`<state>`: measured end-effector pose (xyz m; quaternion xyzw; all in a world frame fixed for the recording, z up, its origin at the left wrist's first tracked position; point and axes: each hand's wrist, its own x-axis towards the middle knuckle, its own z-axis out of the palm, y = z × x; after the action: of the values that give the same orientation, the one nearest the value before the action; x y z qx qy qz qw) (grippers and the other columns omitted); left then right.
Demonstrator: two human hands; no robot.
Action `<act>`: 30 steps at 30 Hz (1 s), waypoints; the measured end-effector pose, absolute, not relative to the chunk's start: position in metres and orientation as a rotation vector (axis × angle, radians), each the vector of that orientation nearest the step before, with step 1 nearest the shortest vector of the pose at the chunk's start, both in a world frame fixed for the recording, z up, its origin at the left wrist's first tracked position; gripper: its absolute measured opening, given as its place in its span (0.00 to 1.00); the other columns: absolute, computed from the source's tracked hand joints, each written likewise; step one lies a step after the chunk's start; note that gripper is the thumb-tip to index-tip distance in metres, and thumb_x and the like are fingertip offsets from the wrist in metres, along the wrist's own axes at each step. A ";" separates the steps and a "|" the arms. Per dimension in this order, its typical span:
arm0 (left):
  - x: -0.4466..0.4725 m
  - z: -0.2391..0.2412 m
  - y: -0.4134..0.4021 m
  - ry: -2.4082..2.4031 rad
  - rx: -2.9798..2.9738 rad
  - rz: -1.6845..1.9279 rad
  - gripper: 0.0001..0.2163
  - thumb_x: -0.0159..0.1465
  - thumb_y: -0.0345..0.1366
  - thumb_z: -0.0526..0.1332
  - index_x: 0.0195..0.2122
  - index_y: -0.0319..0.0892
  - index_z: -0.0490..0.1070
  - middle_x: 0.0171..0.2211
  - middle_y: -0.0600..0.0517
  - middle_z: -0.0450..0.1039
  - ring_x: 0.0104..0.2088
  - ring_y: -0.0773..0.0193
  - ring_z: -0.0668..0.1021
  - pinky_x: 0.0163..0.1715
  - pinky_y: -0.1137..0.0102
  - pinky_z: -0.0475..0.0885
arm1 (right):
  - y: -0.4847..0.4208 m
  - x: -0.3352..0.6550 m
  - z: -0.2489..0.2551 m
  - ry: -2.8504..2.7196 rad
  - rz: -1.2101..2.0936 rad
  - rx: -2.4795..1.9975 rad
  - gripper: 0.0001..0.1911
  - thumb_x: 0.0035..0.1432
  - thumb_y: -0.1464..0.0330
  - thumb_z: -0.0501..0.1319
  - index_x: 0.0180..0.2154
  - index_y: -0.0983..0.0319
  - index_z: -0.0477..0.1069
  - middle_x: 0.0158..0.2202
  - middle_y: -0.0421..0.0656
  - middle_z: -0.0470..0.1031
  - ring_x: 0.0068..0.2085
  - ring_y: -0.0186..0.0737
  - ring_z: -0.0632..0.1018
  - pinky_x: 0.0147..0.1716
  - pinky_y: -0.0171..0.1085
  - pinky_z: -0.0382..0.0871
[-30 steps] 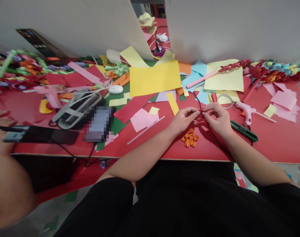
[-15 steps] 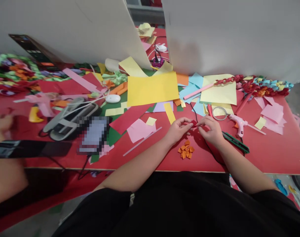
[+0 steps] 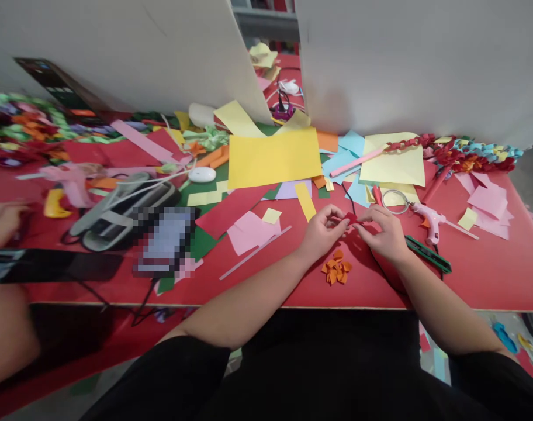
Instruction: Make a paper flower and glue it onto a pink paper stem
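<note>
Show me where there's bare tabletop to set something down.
Widest free patch: the red tabletop right of the long green tool, below the loose pink paper pieces. A narrow strip lies between the orange paper petals and the front edge. Crowded: along the grey partitions, around the grey oval case.

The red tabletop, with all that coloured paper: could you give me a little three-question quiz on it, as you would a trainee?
1. What do the left hand and right hand hold together?
a) pink glue gun
b) small red piece
c) yellow strip

2. True or false: the orange paper cluster lies nearer the bottom of the picture than the large yellow sheet.

3. Fill in the colour: the slim tool lying beside the right forearm is mostly ____.

Key: 1 b; 2 true; 3 green.
</note>
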<state>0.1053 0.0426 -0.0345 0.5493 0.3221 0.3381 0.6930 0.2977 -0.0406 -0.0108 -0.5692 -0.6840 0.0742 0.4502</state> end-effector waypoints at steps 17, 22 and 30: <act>0.115 -0.049 0.079 0.574 1.296 0.801 0.25 0.60 0.57 0.77 0.45 0.39 0.81 0.36 0.50 0.81 0.35 0.63 0.82 0.32 0.71 0.80 | -0.006 0.296 -0.002 -1.734 0.231 -1.409 0.03 0.65 0.69 0.69 0.42 0.57 0.81 0.39 0.45 0.84 0.40 0.47 0.82 0.43 0.45 0.79; 0.117 -0.049 0.073 0.552 1.275 0.815 0.23 0.62 0.55 0.77 0.45 0.41 0.81 0.36 0.50 0.80 0.35 0.63 0.82 0.34 0.70 0.81 | -0.011 0.306 -0.004 -1.670 0.324 -1.371 0.05 0.66 0.65 0.70 0.43 0.56 0.82 0.40 0.44 0.85 0.41 0.46 0.83 0.44 0.46 0.82; 0.111 -0.051 0.067 0.593 1.253 0.850 0.17 0.64 0.49 0.77 0.44 0.42 0.80 0.38 0.50 0.82 0.36 0.64 0.82 0.38 0.69 0.81 | -0.018 0.291 -0.004 -1.735 0.312 -1.346 0.05 0.70 0.65 0.69 0.46 0.54 0.83 0.41 0.45 0.85 0.40 0.47 0.84 0.44 0.48 0.83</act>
<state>0.1108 0.0669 -0.0512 0.5596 0.2649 0.3796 0.6874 0.2913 -0.0176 -0.0036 -0.5433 -0.7002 0.1260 0.4457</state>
